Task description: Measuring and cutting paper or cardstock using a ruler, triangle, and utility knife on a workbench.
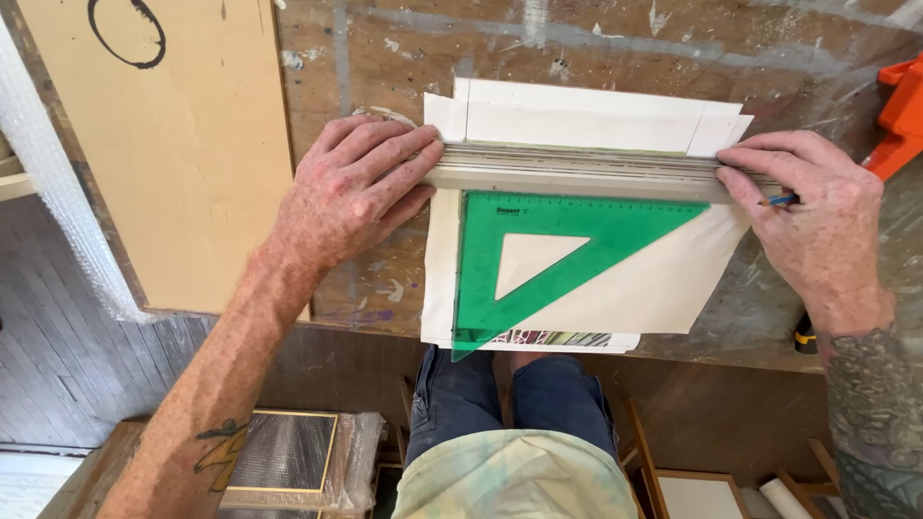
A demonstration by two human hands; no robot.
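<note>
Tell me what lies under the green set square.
The green set square lies on white paper sheets, seen through its cut-out. A patterned sheet peeks out below them; the rest is covered. The worktable is beneath.

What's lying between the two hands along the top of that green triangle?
A long straightedge spans from left hand to right hand, over white paper; head view.

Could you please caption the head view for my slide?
Both hands, left hand and right hand, press a ruler over paper.
</note>
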